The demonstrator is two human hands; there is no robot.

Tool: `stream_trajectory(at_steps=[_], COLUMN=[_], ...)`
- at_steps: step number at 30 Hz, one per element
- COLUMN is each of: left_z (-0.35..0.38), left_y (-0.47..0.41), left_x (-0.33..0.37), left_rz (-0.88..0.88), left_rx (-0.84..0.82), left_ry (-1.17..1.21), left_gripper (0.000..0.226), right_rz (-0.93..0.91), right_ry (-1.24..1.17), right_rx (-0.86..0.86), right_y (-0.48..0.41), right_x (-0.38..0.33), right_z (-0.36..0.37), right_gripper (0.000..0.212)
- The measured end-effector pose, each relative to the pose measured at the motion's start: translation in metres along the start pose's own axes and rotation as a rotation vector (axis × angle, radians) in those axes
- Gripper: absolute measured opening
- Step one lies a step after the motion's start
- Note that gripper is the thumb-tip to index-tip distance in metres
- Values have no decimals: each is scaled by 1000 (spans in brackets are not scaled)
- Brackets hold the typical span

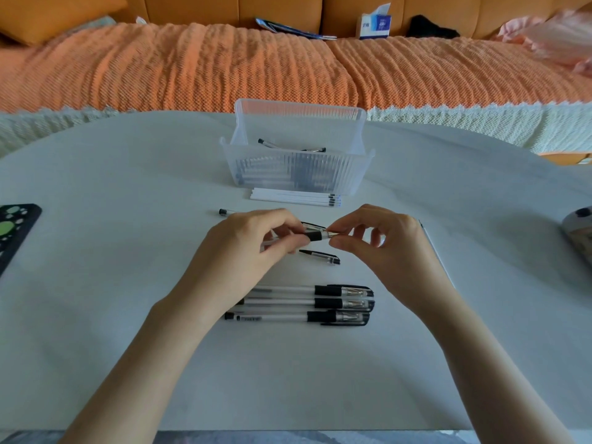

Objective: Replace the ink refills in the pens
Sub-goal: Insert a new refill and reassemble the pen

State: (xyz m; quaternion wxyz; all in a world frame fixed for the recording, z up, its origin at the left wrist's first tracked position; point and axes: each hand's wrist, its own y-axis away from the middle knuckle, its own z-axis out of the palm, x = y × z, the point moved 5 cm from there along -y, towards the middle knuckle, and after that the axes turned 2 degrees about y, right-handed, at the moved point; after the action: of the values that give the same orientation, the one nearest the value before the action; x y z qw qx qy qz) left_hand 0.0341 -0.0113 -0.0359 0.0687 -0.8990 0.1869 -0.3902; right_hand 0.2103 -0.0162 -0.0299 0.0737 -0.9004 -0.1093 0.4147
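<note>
Now the left hand (256, 238) grips a pen (315, 236) by its clear barrel, fingers curled round it just behind the black rubber sleeve. The right hand (378, 241) pinches the metal tip (333, 233) between thumb and forefinger, its other fingers loosely bent. The pen lies roughly level between the two hands, above the table (128, 283), tip towards the right. Just below the grip a loose cap (322, 257) lies on the table. Nearer the person than the grip, three capped pens (307, 304) lie side by side, caps to the right. Beyond the grip a bundle of white refills (298, 198) lies along the front of a clear basket (298, 174), which holds more pens. Left of the grip and slightly beyond it, a clear stub (224, 212) with a black end shows past the left hand; I cannot tell what it is.
</note>
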Motion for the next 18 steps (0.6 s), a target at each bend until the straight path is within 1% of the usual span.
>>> stream_trajectory(at_steps=[2,5,6,8,11,15,18], left_z=[1,-1,0,0,0,2,3], left_y=[0,1,1,0,0,1,1], left_x=[-1,1,1,1,-1,0,-2], left_rz=[2,14,14,6,-32,-28,-50], left_rx=[-11,-2,1,11,-18,-69,-79], left_ry=[28,-16,-32,-51,-3,-1,21], left_gripper=[10,23,23,19,8,27,32], right_rz=[1,-4,-5,-8,1,4,4], right_ry=[-2,-8,-7,-7,-15,-19,-24], right_rx=[-3,-5,-6,-8,-4,-1,-6], right_y=[0,0,0,0,0,-2,-1], right_x=[0,0,0,0,1,2,1], right_z=[0,0,0,1,0,-1,-1], right_gripper=[6,5,5,5,8,11,10])
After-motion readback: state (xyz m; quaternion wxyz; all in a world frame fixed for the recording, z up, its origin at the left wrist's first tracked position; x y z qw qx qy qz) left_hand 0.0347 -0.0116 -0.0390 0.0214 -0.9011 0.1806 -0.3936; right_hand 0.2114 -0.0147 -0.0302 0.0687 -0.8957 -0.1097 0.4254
